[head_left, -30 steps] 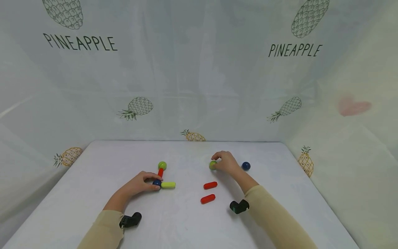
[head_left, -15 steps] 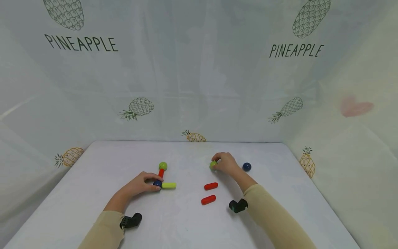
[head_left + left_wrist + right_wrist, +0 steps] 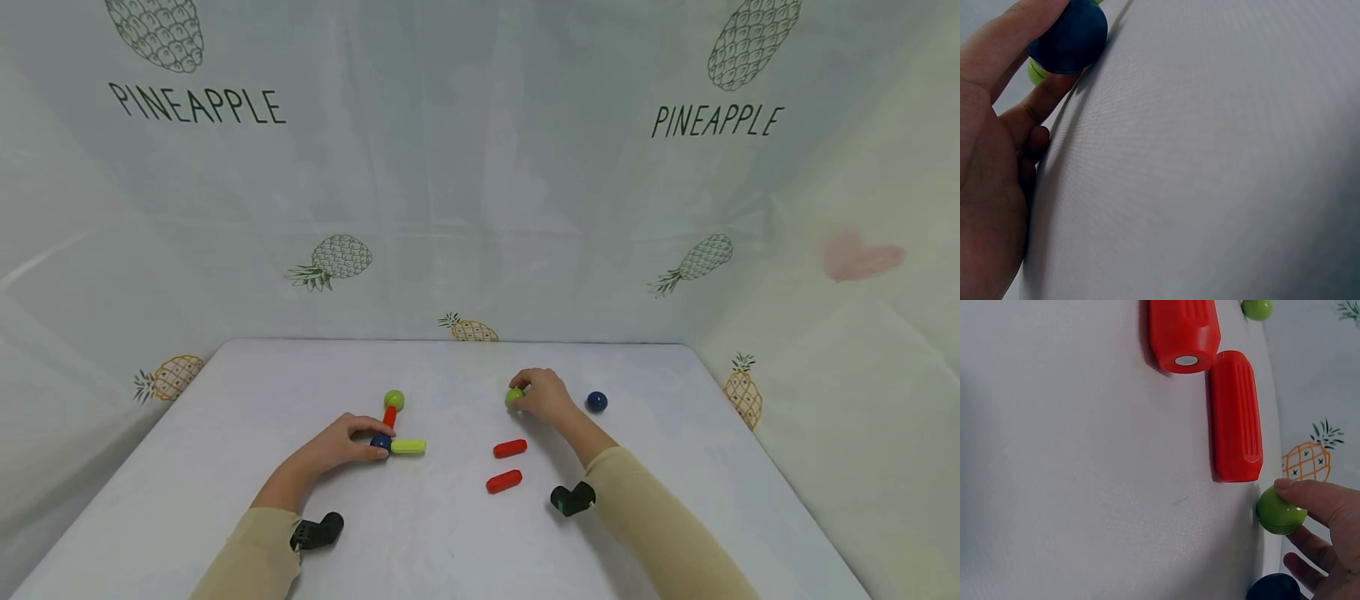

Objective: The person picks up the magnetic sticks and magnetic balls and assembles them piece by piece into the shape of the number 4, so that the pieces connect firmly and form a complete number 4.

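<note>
My left hand [image 3: 342, 442] pinches a dark blue ball [image 3: 1072, 39] between thumb and fingers on the table. From that ball a red rod [image 3: 390, 417] runs back to a green ball [image 3: 393, 400], and a yellow-green rod [image 3: 408, 447] points right; the three sides meet like an L. My right hand [image 3: 545, 395] holds another green ball [image 3: 1280, 511] between thumb and fingers, at the table's far middle. Two loose red rods lie nearer, one behind [image 3: 510, 448] the other [image 3: 504, 481]; the right wrist view shows a pale round spot on one rod's end.
A second dark blue ball [image 3: 597, 402] lies right of my right hand. The white table [image 3: 442, 542] ends at a hanging cloth [image 3: 480, 200] printed with pineapples. Black wrist devices [image 3: 317, 532] sit at both sleeves.
</note>
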### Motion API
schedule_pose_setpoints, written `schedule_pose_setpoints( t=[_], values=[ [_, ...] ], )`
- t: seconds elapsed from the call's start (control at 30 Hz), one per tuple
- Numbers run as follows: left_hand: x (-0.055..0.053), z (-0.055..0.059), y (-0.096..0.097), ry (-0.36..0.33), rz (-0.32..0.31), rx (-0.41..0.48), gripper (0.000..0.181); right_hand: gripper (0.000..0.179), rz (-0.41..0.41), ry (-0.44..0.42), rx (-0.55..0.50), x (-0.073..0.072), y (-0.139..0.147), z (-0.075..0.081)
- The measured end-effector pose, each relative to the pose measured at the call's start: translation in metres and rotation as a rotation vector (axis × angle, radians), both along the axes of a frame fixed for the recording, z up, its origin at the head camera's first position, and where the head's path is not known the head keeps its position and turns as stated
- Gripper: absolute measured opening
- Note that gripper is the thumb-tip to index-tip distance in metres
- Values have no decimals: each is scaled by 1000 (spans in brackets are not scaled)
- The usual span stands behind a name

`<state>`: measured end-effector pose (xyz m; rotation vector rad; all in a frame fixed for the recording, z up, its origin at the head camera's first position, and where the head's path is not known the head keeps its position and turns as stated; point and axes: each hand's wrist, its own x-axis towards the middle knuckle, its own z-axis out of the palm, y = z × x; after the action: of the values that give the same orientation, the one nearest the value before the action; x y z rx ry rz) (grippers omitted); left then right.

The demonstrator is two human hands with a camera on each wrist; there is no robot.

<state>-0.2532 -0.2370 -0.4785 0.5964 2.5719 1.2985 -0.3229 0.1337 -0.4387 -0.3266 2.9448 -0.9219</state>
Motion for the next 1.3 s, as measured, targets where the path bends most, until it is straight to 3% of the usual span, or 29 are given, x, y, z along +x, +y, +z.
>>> schedule_pose_setpoints(
  t=[0.37, 0.73, 0.97, 1.3],
  values=[
    [1, 0, 1, -5, 14, -16, 28, 27, -20, -29, -68, 4, -3, -1],
    [0, 1, 1, -13, 3, 2, 29, 27, 37, 17, -149, 15, -13, 8],
    [2, 1, 2, -22, 37, -13, 29, 26, 46, -3, -209, 25, -22, 12],
    [2, 1, 2, -17, 36, -19, 29, 29, 48, -42, -296, 37, -32, 6]
  ],
)
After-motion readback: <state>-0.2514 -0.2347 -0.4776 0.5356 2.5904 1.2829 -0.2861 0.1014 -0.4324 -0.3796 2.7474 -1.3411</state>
